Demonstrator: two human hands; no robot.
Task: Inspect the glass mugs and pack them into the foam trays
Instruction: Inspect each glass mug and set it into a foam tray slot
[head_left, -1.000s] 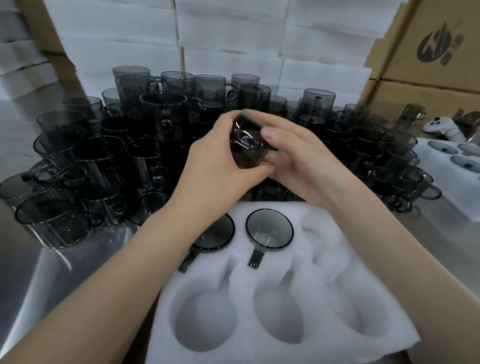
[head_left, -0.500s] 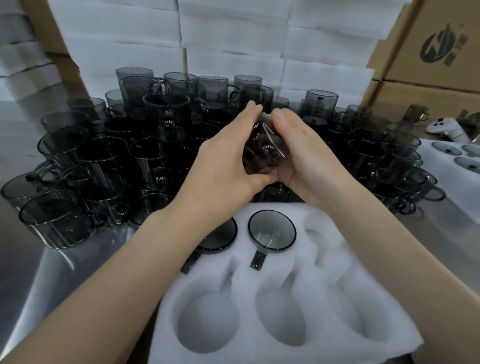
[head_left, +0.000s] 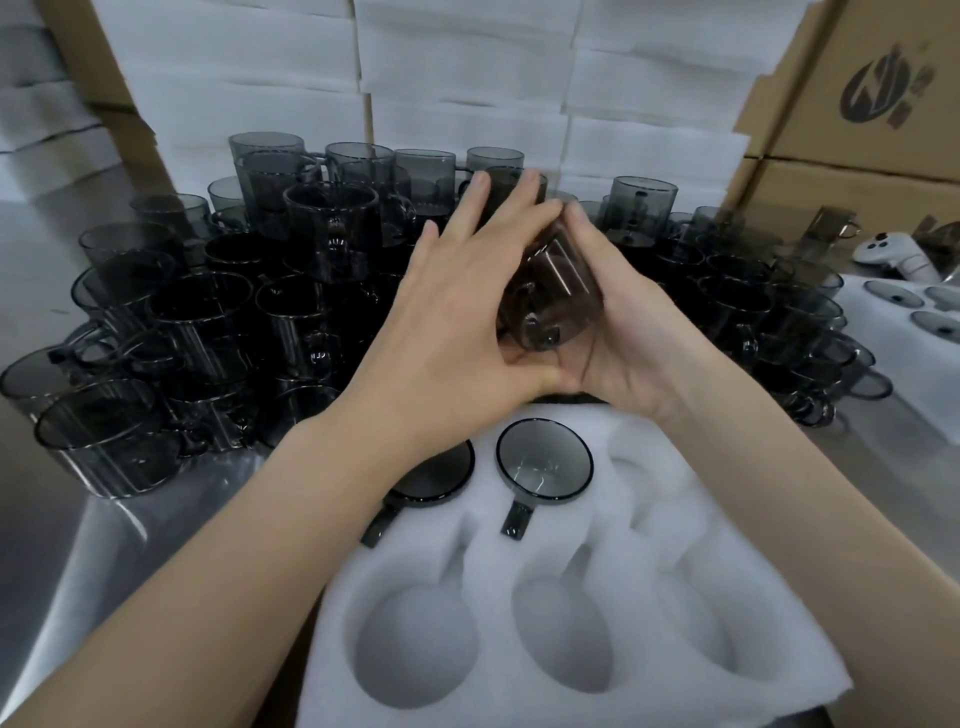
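Two hands: left (head_left: 457, 317) flat-fingered on mug (head_left: 556, 296), right (head_left: 628, 353) cupping it.
Change: mug rolled over; inspection likely unfinished.
Tray (head_left: 649, 519): 6 o'clock, waiting.

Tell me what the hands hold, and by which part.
A glass mug, by its body: the right hand cups one side, and the left hand presses the opposite side with straight fingers.

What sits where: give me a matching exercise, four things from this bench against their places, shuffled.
1. held mug
2. packed mug
3. white controller
4. cardboard boxes

A. far right of the bench
B. between the left hand and right hand
C. stacked at upper right
D. seated in the foam tray, back row

Pairs: 1-B, 2-D, 3-A, 4-C
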